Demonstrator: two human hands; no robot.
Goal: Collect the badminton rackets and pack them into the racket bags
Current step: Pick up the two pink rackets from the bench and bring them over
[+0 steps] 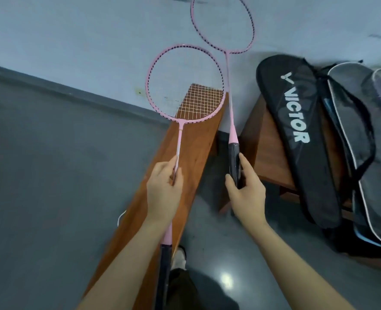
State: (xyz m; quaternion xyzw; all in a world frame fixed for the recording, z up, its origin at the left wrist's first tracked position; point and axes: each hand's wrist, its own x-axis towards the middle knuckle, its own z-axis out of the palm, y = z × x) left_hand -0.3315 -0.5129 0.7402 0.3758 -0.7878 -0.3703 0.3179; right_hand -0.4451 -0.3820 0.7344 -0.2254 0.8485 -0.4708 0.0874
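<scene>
The left hand (163, 189) is pinching one pink racket (185, 86) by its shaft. The right hand (245, 189) is curling its fingers (244, 163) round the second racket (227, 25) at its black grip, the black racket bag (297, 130) lying on the bench (272, 153) just right of them.

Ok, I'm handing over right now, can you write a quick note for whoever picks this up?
Left hand pinches the shaft of one pink racket, held over the wooden bench.
Right hand grips the black handle of the second pink racket.
Black Victor racket bag lies on a second bench to the right, beside a grey bag.
Done: both rackets in hand.
Left: put them into the bags; neither is packed yet.
</scene>
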